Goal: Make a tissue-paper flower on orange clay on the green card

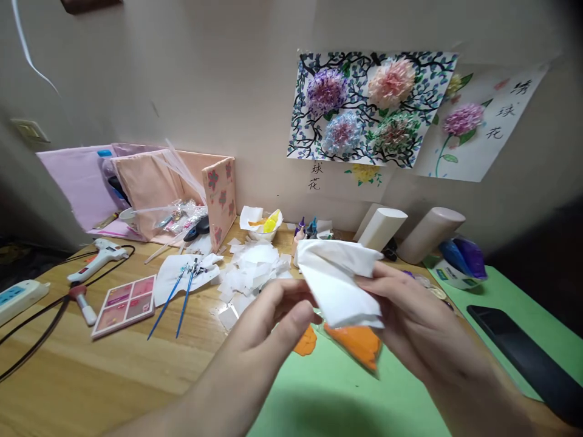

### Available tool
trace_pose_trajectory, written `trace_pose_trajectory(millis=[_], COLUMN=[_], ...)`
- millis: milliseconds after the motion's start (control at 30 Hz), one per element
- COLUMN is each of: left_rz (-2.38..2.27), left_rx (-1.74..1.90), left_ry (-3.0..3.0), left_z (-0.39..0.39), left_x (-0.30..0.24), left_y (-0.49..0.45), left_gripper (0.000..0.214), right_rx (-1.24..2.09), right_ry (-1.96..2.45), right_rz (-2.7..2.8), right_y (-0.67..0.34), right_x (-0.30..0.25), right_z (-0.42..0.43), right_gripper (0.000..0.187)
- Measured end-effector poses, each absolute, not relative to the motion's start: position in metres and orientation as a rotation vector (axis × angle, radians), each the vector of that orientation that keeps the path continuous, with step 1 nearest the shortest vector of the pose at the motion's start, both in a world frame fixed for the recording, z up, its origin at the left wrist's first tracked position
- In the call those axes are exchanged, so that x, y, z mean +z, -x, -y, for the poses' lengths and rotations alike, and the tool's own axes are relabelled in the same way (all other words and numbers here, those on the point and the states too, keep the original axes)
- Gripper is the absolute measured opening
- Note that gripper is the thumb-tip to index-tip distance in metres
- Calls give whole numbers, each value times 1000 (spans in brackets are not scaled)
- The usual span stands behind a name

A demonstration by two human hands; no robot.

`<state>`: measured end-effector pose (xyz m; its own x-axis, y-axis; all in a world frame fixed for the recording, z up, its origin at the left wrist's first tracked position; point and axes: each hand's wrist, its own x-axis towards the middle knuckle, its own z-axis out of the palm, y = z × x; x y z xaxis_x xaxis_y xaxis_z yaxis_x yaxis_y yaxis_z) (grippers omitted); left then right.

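Observation:
A folded white tissue (339, 282) hangs above the green mat, between my two hands. My right hand (410, 306) grips its right side, the fingers partly behind the folds. My left hand (277, 321) has curled fingers at the tissue's lower left edge, their tips hidden behind it; the thumb lies in front, close to that edge. Below the tissue, a flat piece of orange clay (306, 342) rests on the green mat (310, 400). Beside it, more orange clay in a clear bag (357, 345) lies under my right hand, partly covered.
Left on the wooden table are a glue gun (98, 261), a pink palette (125, 305) and blue brushes (184, 303). White paper scraps (255, 267) lie near a bowl (264, 233) with yellow stuff. White rolls (382, 227) stand behind; a black phone (523, 352) lies right.

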<state>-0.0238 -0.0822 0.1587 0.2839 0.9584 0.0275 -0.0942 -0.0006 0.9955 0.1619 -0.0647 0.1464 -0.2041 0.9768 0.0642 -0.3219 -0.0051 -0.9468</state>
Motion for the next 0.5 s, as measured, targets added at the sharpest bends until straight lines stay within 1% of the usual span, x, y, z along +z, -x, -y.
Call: trace_pose_trajectory(millis=[100, 267, 367, 500], left_rz=[-855, -883, -942, -1006], left_rx=[998, 1150, 1290, 1369], left_ry=[-1245, -1341, -1443, -1755], left_z=[72, 66, 72, 77], left_x=[156, 151, 152, 150], left_y=[18, 24, 27, 29], left_gripper=[23, 14, 14, 23], right_rx=[1552, 1482, 1435, 1519], right_ry=[820, 730, 657, 787], right_rz=[1064, 1222, 1251, 1306], right_y=[-149, -152, -158, -155], right_x=[148, 147, 153, 154], right_z=[49, 54, 58, 58], right_gripper=[16, 24, 30, 33])
